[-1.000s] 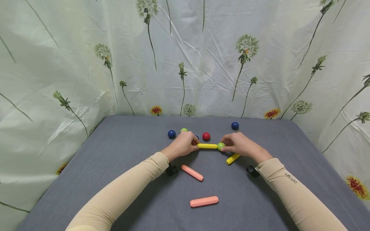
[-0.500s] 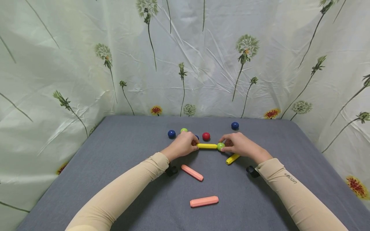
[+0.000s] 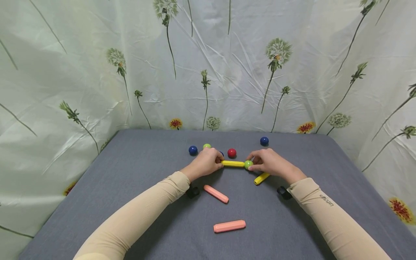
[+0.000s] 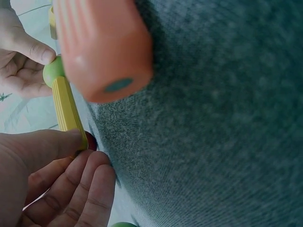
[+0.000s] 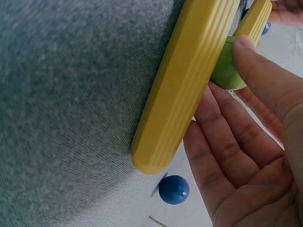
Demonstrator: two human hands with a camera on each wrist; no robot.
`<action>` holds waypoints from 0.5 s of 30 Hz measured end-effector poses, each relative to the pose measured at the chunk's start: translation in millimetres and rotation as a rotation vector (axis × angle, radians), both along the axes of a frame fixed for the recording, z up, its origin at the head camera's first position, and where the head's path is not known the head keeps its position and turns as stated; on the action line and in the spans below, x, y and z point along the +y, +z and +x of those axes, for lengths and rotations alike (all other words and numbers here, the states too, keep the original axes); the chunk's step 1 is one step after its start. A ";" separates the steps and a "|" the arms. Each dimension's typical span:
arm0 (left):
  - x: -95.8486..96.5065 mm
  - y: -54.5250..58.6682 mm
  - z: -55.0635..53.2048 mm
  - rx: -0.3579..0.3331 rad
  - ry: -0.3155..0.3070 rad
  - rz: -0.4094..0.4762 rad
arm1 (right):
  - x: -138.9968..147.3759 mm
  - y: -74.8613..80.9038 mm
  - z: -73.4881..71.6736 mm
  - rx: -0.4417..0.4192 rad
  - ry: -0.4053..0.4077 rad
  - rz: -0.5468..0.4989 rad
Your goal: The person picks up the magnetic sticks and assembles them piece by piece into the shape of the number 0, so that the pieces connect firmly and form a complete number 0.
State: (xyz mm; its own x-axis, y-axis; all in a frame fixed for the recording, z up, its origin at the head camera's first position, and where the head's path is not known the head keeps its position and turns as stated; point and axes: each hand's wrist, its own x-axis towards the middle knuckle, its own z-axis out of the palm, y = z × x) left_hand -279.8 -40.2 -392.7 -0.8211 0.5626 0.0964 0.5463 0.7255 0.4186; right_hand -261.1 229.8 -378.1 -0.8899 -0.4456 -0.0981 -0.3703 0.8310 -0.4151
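My left hand [image 3: 205,163] pinches the left end of a ribbed yellow stick [image 3: 233,164] between thumb and fingers. At the stick's right end sits a green ball [image 3: 248,165], which my right hand [image 3: 269,164] holds between thumb and fingers. Ball and stick touch in the left wrist view; whether they are locked together I cannot tell. A second yellow stick [image 5: 184,90] lies on the cloth just below my right hand, partly hidden by it in the head view. Behind the left hand, another green ball [image 3: 207,146] and a blue ball [image 3: 222,153] are partly covered.
Two salmon-pink sticks lie nearer me, one slanted [image 3: 216,194] and one almost level [image 3: 229,226]. Toward the back are a red ball [image 3: 232,153], a blue ball [image 3: 193,150] on the left and another blue ball [image 3: 264,141] on the right. Grey cloth [image 3: 146,155] covers the table.
The right hand's fingers have shifted slightly to the left over the green ball. The left hand and the loose pieces stay where they were.
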 end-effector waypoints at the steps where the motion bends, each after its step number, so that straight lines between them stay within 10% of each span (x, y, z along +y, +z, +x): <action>1: 0.0 -0.3 -0.2 0.003 -0.001 -0.001 | 0.2 -0.2 0.1 0.000 -0.002 -0.001; 15: -10.6 3.1 1.7 -0.018 -0.010 0.034 | 1.6 -2.5 0.3 0.005 -0.006 -0.004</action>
